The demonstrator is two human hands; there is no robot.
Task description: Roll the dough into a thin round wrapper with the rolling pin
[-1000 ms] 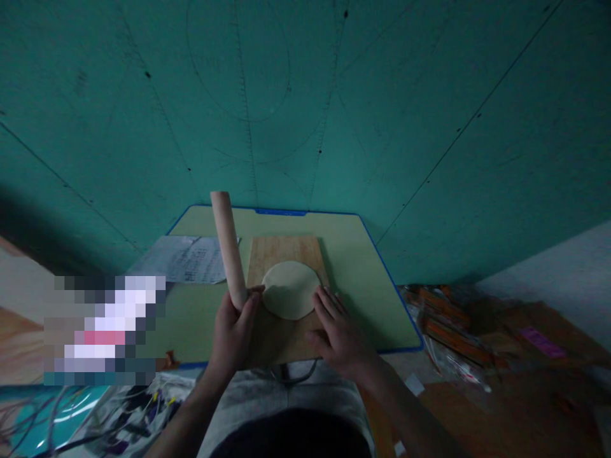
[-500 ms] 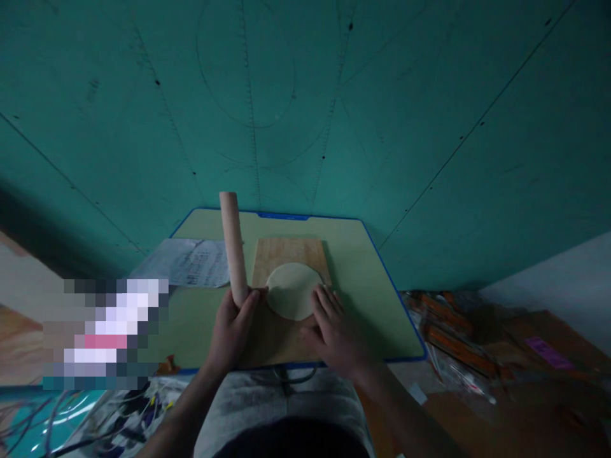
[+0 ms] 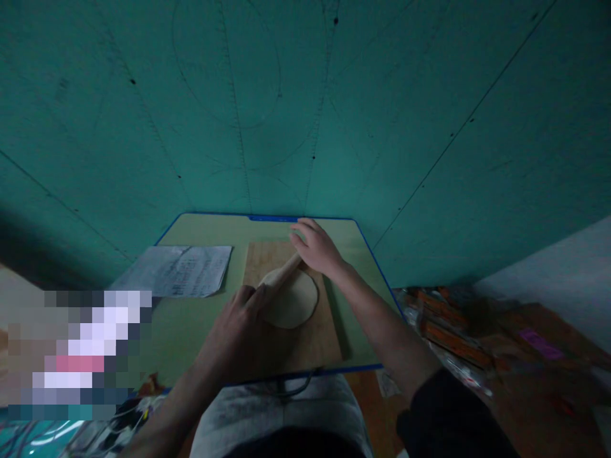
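Note:
A wooden rolling pin (image 3: 285,271) lies slantwise across the upper left part of a round, flat sheet of dough (image 3: 298,305). Beneath the dough is a wooden board (image 3: 329,337). My left hand (image 3: 245,305) is curled over the pin's near left end, hiding that end. At the far right end, my right hand (image 3: 317,247) rests its palm side against the pin, fingers stretched forward past it and apart. The pin's far tip is hidden under this hand.
The board lies on a pale table (image 3: 210,229) with a blue rim. A printed sheet (image 3: 191,270) lies at the table's left. Green wall (image 3: 286,127) rises behind. Orange packages (image 3: 453,343) are on the right, a tangle of cables (image 3: 109,426) lower left.
The rolling pin, upright in my left hand before, now lies across the dough. My right hand has left the dough's right edge and moved forward to the pin's far end.

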